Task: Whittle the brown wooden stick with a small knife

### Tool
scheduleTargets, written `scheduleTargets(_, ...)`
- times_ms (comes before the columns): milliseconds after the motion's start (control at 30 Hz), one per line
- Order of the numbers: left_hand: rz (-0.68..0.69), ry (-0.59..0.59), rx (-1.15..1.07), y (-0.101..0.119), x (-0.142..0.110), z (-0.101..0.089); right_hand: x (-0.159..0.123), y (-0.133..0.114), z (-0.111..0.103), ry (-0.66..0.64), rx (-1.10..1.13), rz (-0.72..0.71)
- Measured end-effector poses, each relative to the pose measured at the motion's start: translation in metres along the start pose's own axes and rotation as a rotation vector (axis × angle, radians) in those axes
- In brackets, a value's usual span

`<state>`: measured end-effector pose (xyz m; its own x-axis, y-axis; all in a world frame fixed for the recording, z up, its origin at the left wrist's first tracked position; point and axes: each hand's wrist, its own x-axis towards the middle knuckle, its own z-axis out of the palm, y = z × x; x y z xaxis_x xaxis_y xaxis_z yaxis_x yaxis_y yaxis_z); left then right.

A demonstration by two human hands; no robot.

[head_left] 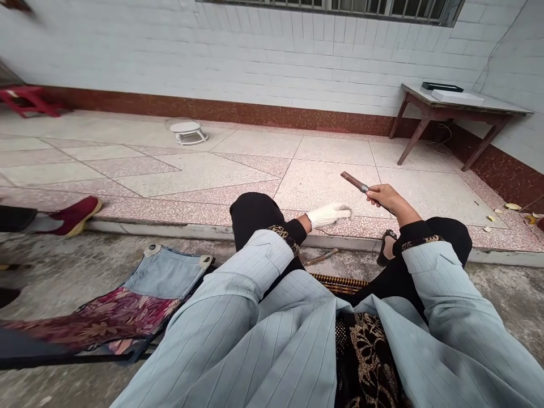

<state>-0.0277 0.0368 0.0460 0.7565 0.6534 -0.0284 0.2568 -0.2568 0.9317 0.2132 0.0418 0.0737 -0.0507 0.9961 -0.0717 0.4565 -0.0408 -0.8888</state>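
My right hand, bare, is closed around a brown wooden stick-like tool with metal wire wound about its middle. One end points up and left; a thin dark part runs below the fingers, too small to name. My left hand wears a white knit glove and hovers over the front of the raised floor, left of and below the tool. Its fingers reach to the right, loosely bent, with nothing plain to see in them. On the ground between my legs lies a brown stick.
A woven seat edge shows beneath me. Left of me stands a folding chair with denim and floral cloth; a red shoe of another person is beyond. A white stool, red stool and wooden table stand by the wall.
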Motion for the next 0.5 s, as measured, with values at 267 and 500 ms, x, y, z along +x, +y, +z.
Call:
scheduleTargets(267,0.043,0.062,0.186,0.005,0.004,-0.008,-0.008,-0.003,0.021,-0.371,-0.746,0.013)
scheduleTargets(500,0.014,0.014,0.094,0.005,-0.007,-0.021,-0.028,-0.015,0.005,-1.043,-0.178,-0.14)
